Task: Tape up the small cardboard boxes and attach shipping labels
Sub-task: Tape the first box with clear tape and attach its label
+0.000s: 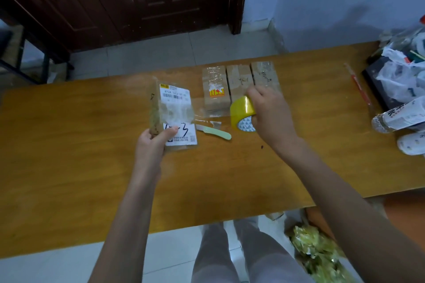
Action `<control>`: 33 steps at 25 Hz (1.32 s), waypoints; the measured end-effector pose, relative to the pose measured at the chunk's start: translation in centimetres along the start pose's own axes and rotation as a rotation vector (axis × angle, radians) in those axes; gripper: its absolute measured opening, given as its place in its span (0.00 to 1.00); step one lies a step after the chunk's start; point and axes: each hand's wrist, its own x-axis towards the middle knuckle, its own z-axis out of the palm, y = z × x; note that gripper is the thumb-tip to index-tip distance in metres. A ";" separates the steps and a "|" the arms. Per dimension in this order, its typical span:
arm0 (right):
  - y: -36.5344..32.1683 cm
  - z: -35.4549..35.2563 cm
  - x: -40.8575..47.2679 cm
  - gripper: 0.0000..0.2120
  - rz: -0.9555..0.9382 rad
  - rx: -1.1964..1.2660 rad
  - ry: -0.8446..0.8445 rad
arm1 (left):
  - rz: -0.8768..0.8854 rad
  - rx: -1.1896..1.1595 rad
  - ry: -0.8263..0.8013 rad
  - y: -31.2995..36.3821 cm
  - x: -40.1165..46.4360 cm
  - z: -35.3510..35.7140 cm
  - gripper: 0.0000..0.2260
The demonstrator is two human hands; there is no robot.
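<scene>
**Cardboard boxes: four in all, one in hand**

Cardboard makes up all four small boxes. One box [158, 110], bearing one white shipping label [178, 117], is held up at about 9 o'clock of the table's middle, its near end gripped by the left hand [153, 145]. Three taped boxes [239, 86] lie side by side at 12 o'clock on the wooden table [69, 156]. The right hand [270, 114] grasps one yellow tape roll [242, 114]; a clear strip [207, 112] runs from it to the held box. One pale green knife [215, 132] lies between the hands

Label print [176, 96] blurred; bottle [400, 119] cut by right edge.
</scene>
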 end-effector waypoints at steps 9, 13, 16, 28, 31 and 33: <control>-0.9 1.0 -0.5 0.23 -0.048 -0.014 -0.048 | -0.084 -0.326 -0.203 0.3 -1.6 0.3 0.09; -1.3 0.7 -0.3 0.24 -0.052 0.030 -0.049 | -0.108 -0.529 -0.253 0.7 -2.4 0.5 0.09; -2.2 0.2 -0.3 0.24 -0.060 0.088 -0.077 | -0.119 -0.651 -0.257 0.3 -3.0 0.4 0.09; -6.7 -0.2 -0.7 0.24 -0.105 0.083 -0.092 | -0.082 -1.048 -0.667 -0.3 -4.0 2.0 0.26; -7.1 -0.6 -0.8 0.24 -0.152 0.028 -0.078 | -0.058 -0.952 -0.701 -0.2 -3.7 1.6 0.26; -7.6 -0.6 -0.8 0.19 -0.171 -0.023 -0.051 | -0.084 -0.899 -0.704 -0.4 -3.7 2.0 0.25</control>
